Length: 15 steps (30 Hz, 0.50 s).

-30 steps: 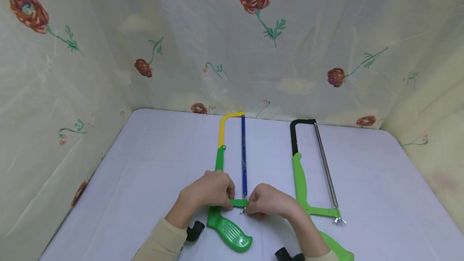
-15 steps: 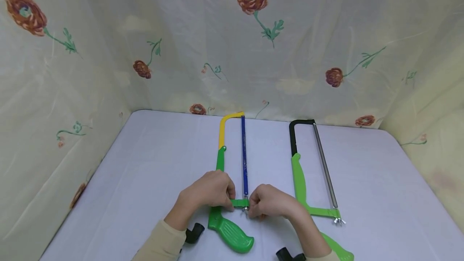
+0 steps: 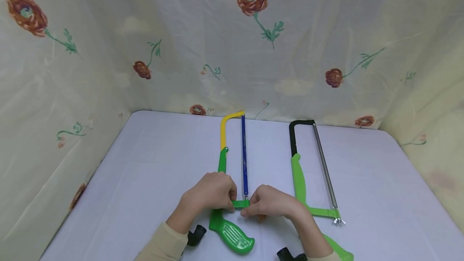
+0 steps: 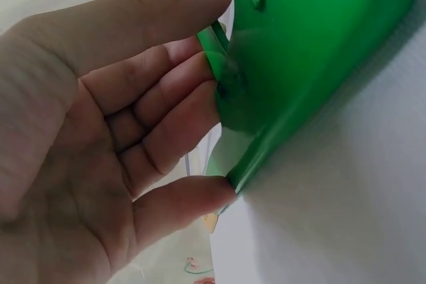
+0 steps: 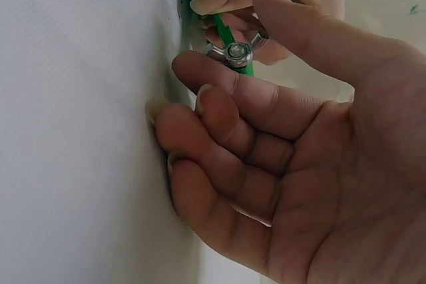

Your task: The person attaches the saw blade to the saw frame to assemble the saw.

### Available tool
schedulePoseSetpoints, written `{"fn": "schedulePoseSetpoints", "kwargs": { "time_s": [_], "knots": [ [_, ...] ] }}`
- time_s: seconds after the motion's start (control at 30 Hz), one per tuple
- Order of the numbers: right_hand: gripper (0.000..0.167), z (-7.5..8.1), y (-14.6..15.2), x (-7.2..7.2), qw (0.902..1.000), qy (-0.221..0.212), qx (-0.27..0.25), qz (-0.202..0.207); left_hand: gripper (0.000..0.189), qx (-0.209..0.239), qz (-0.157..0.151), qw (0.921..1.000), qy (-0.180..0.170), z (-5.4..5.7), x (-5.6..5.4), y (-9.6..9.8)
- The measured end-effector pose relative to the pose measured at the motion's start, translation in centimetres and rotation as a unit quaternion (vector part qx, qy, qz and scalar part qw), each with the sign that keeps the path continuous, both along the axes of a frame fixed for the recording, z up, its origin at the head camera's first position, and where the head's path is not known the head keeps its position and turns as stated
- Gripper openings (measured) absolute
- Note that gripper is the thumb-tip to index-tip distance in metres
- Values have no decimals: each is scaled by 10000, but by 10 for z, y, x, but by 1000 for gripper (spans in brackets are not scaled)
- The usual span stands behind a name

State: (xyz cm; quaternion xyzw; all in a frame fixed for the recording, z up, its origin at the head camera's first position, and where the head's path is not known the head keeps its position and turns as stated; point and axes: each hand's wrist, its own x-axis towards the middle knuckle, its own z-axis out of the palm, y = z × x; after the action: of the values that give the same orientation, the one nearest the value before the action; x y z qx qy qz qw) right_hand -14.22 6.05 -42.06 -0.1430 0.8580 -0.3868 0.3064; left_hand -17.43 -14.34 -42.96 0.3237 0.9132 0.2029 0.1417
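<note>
A hacksaw with a green handle, yellow front frame and blue blade lies on the table. My left hand grips its green frame near the cross arm, and in the left wrist view the thumb and fingers lie around the green plastic. My right hand is at the end of that arm. A silver wing nut sits there between the right thumb and index finger in the right wrist view. The index fingertip is right at one wing; the other fingers curl near the cloth.
A second hacksaw, light green and black with a grey blade, lies to the right, its handle partly behind the right forearm. Black curved pieces show by both wrists. Flowered sheeting stands around the white-covered table.
My right thumb and fingers have shifted slightly left over the wing nut, which they now cover in the head view. The hacksaw has moved a touch to the right; the left hand keeps its grip.
</note>
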Motion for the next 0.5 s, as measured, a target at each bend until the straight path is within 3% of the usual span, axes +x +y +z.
{"fn": "schedulePoseSetpoints", "kwargs": {
  "time_s": [0.23,0.5],
  "knots": [
    [42,0,-1,1,10000,45,-34,-55,17,-63,8,10000,-13,0,0,0],
    [32,2,3,-1,9996,-83,-198,159,19,-120,34,9999,-27,0,-1,-1]
  ]
}}
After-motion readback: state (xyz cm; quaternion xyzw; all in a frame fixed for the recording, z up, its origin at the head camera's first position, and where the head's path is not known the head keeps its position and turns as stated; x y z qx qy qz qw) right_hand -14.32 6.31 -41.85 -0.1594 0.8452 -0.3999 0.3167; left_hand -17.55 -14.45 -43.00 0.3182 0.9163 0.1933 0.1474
